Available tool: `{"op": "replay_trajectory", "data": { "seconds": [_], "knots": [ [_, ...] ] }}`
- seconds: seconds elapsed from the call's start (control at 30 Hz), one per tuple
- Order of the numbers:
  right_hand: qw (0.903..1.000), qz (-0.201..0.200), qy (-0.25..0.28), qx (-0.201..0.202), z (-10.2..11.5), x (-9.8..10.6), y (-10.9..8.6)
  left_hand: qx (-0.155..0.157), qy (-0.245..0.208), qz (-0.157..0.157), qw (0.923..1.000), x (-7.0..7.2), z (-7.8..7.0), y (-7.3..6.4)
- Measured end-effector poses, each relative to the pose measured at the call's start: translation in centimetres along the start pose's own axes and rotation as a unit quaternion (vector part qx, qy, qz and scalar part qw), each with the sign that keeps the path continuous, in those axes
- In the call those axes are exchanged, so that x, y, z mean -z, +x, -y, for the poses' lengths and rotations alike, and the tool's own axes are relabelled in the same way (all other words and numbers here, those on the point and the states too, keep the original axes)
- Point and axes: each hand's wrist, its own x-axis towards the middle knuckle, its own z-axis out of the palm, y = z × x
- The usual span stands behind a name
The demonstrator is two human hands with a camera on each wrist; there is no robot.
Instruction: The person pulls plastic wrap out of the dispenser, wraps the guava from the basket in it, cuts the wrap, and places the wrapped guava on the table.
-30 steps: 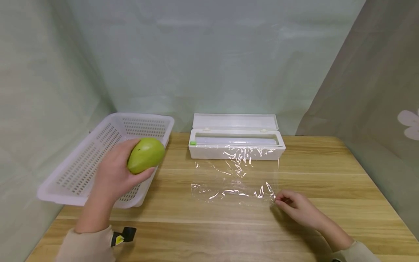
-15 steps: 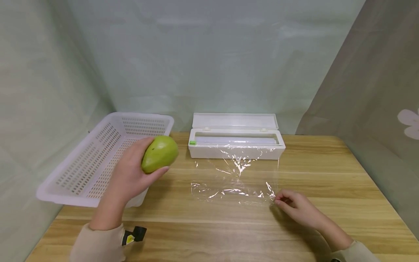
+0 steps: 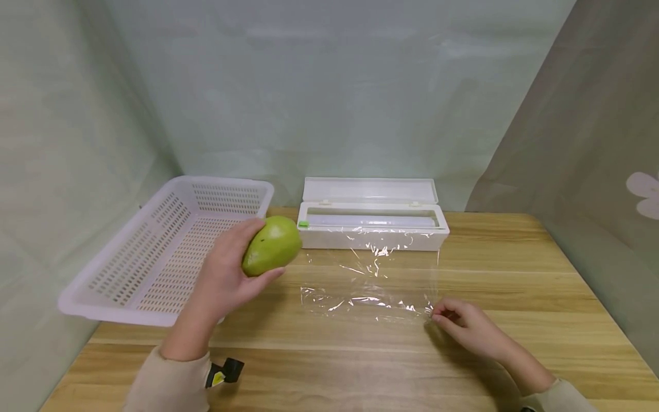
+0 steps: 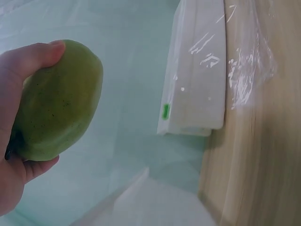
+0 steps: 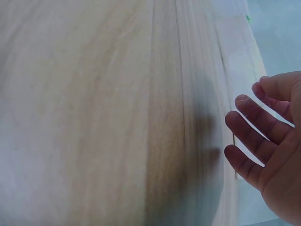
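Green fruit (image 3: 272, 246) moved right — yellow wrist patch (image 3: 218, 378), possibly label.

Wood-grain tbl (image 3: 329, 372) backed by grey-green sheeting (image 3: 334, 97) (pale flower (image 3: 647, 209) on R side).

The person's left hand (image 3: 225, 276) and right hand (image 3: 469, 329) are bare. The left sleeve (image 3: 172, 382) is plain pale beige; at its cuff shows a black band (image 3: 210, 376) with a small yellow patch (image 3: 218, 379) and a squarish black block (image 3: 234, 370) jutting out. The right sleeve (image 3: 560, 397) is similarly beige, a dark piece (image 3: 528, 409) at its cuff mostly cut off.
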Motion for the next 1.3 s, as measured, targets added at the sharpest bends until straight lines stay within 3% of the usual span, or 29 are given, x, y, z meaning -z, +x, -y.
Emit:
{"op": "replay_trajectory", "data": {
  "seconds": [0.43, 0.73, 0.93, 1.3],
  "knots": [
    [0.9997, 0.012, -0.009, -0.02, 0.1, 0.2, -0.2, -0.018, -0.012, 0.054, 0.9983, -2.2, -1.5, 0.2],
    [0.9999, 0.011, -0.009, -0.009, 0.2, 0.2, 0.0, -0.076, -0.013, 0.042, 0.9961, -4.6, -1.8, 0.6],
    [0.9998, 0.012, -0.014, -0.012, 0.2, 0.3, 0.0, -0.076, -0.004, 0.066, 0.9949, -5.4, -2.3, 0.7],
    [0.9999, -0.002, -0.012, 0.001, 0.1, 0.0, 0.1, -0.044, -0.011, 0.138, 0.9893, -7.3, -2.9, 1.1]
  ]
}}
